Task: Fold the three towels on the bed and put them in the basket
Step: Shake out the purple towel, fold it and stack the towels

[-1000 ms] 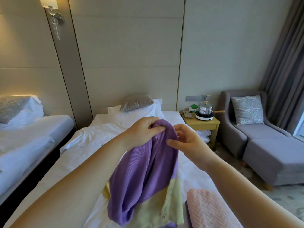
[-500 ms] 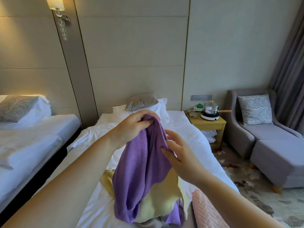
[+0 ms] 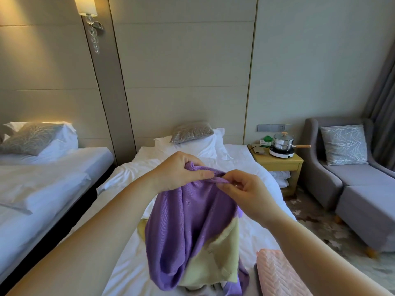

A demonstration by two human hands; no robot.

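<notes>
The left hand [image 3: 177,174] grips the purple towel [image 3: 188,227] by its bunched top edge, and the right hand [image 3: 245,195] pinches that edge just beside it. The towel hangs above the bed [image 3: 128,263], over a yellow towel [image 3: 220,259] (a pink towel [image 3: 277,274] lies near).

Steel pot [image 3: 280,142] on hotplate [image 3: 280,153] (wooden nightstand [image 3: 277,163]); grey armchair [image 3: 333,167] with patterned cushion [image 3: 342,144]; wall lamp [image 3: 87,7] lit.

1 head-worn wide view, forward-down along the bed [image 3: 252,171]
</notes>
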